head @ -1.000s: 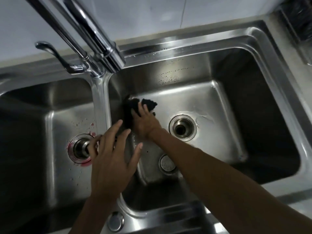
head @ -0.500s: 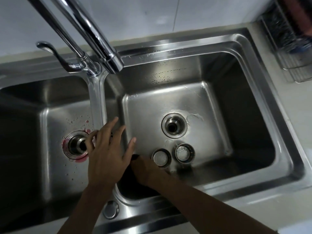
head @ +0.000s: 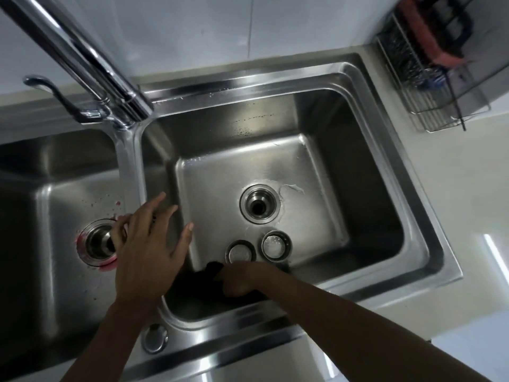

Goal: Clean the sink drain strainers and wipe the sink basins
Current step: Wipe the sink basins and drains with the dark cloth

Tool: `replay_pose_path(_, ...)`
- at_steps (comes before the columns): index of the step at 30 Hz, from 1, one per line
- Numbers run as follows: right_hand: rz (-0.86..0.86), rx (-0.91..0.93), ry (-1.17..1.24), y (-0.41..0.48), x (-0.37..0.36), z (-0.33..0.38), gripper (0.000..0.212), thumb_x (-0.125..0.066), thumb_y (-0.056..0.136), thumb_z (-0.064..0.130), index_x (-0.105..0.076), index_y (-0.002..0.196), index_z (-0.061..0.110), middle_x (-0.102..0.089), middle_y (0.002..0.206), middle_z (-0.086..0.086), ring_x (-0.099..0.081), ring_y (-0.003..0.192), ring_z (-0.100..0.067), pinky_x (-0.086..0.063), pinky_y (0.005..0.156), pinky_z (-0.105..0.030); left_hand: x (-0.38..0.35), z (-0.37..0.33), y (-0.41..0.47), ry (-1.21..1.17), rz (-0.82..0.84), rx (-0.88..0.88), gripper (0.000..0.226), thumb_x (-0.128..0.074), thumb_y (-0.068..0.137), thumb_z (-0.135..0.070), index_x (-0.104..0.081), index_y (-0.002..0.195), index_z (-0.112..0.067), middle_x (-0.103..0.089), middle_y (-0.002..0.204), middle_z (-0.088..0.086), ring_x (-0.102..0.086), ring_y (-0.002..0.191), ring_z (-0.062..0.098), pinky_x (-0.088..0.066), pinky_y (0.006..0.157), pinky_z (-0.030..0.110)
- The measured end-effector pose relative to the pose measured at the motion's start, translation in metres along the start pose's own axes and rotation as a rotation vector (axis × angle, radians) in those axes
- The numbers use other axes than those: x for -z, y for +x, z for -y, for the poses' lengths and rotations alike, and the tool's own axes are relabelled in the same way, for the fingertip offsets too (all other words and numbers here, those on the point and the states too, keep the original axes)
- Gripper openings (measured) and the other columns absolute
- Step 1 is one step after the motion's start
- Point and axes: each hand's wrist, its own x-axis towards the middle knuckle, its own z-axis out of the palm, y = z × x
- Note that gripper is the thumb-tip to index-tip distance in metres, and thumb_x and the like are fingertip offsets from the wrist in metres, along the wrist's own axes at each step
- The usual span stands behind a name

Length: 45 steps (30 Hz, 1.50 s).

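Note:
A double steel sink fills the view. My right hand [head: 242,281] presses a dark cloth [head: 203,285] against the near wall of the right basin [head: 325,166]. Two round strainers lie loose on that basin's floor: one [head: 239,251] just above my right hand, the other [head: 276,245] to its right. The right drain [head: 259,204] stands open. My left hand [head: 150,244] rests flat with spread fingers on the divider between the basins. The left basin [head: 41,244] has a drain [head: 97,242] ringed with pink residue and spots.
A chrome faucet [head: 91,64] with a lever handle [head: 52,92] rises over the divider at the back. A wire rack [head: 429,86] holding a pink sponge stands on the pale counter at the back right. A round steel cap [head: 154,337] sits on the sink's front rim.
My right hand has dragged the cloth from the back left of the right basin down to its near wall. The view shifted, bringing both loose strainers into sight. My left hand stayed on the divider.

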Motion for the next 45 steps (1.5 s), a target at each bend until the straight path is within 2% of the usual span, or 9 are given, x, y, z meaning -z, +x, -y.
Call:
replay_pose_path(11,0.050,-0.188,-0.026,-0.053,0.003,-0.072,0.042,-0.043,0.101,0.018,-0.055,0.140,0.008,-0.057,0.141,-0.016,-0.057,0.125,-0.033,-0.046,0.103,-0.038,-0.011,0.007,-0.001,0.018,-0.040,-0.011,0.051,-0.044,0.102,-0.060,-0.062,0.132,-0.023,-0.044,0.158,-0.002,-0.051,0.137,0.022,-0.012,0.121,0.038)
replay_pose_path(14,0.105,-0.286,-0.065,-0.076,0.010,-0.098,0.041,-0.043,0.100,0.021,-0.058,0.136,0.009,-0.060,0.137,-0.014,-0.061,0.119,-0.031,-0.049,0.102,-0.043,-0.010,0.007,-0.001,0.013,-0.051,-0.019,0.050,-0.045,0.103,-0.059,-0.063,0.131,-0.021,-0.045,0.158,-0.001,-0.052,0.136,0.023,-0.016,0.119,0.040)
replay_pose_path(18,0.141,-0.452,-0.097,-0.112,0.022,-0.138,0.041,-0.044,0.101,0.024,-0.057,0.138,0.009,-0.059,0.137,-0.012,-0.061,0.118,-0.030,-0.050,0.097,-0.037,-0.007,0.003,-0.002,0.025,-0.075,-0.033,0.048,-0.047,0.104,-0.055,-0.065,0.130,-0.018,-0.049,0.156,0.002,-0.055,0.134,0.026,-0.025,0.116,0.049)
replay_pose_path(21,0.032,-0.572,-0.148,-0.123,0.013,-0.167,0.043,-0.050,0.102,0.022,-0.050,0.143,0.008,-0.058,0.141,-0.013,-0.058,0.125,-0.030,-0.048,0.099,-0.035,-0.005,0.002,-0.001,0.017,-0.064,-0.027,0.049,-0.048,0.103,-0.055,-0.066,0.129,-0.018,-0.050,0.155,0.003,-0.055,0.133,0.027,-0.026,0.115,0.050)
replay_pose_path(25,-0.311,-0.678,-0.019,-0.115,0.006,-0.200,0.041,-0.062,0.094,0.017,-0.060,0.135,0.014,-0.059,0.139,-0.011,-0.057,0.127,-0.029,-0.047,0.105,-0.036,-0.004,0.001,-0.001,0.009,-0.031,-0.001,0.050,-0.048,0.101,-0.056,-0.067,0.128,-0.019,-0.049,0.155,0.002,-0.056,0.132,0.028,-0.025,0.115,0.051)
replay_pose_path(32,-0.714,-0.460,0.008,-0.065,0.057,-0.206,0.043,-0.065,0.089,0.008,-0.067,0.130,0.018,-0.060,0.126,-0.017,-0.061,0.114,-0.037,-0.047,0.101,-0.038,-0.004,-0.001,-0.001,-0.010,-0.044,0.000,0.050,-0.054,0.100,-0.055,-0.069,0.127,-0.015,-0.050,0.155,0.003,-0.059,0.128,0.030,-0.036,0.109,0.056)
replay_pose_path(37,-0.885,-0.432,-0.025,0.005,0.132,-0.175,0.038,-0.057,0.094,0.018,-0.066,0.130,0.021,-0.060,0.123,-0.017,-0.061,0.108,-0.038,-0.050,0.097,-0.039,-0.002,-0.003,0.000,0.060,-0.032,0.014,0.051,-0.050,0.099,-0.058,-0.068,0.127,-0.019,-0.050,0.156,0.000,-0.057,0.126,0.026,-0.027,0.112,0.049)
replay_pose_path(40,-0.867,-0.335,-0.132,0.047,0.141,-0.130,0.038,-0.059,0.094,0.023,-0.062,0.132,0.023,-0.057,0.130,-0.013,-0.058,0.113,-0.035,-0.044,0.102,-0.037,0.002,-0.006,0.001,0.045,-0.001,0.015,0.052,-0.053,0.095,-0.058,-0.068,0.127,-0.019,-0.049,0.156,0.000,-0.054,0.128,0.026,-0.025,0.114,0.048)
replay_pose_path(45,-0.715,0.020,-0.477,0.098,0.102,-0.060,0.041,-0.055,0.095,0.021,-0.059,0.135,0.021,-0.044,0.145,-0.011,-0.041,0.127,-0.038,-0.036,0.108,-0.045,0.004,-0.009,0.003,0.056,-0.043,-0.003,0.052,-0.055,0.092,-0.053,-0.072,0.124,-0.015,-0.055,0.152,0.004,-0.055,0.123,0.027,-0.023,0.113,0.046)
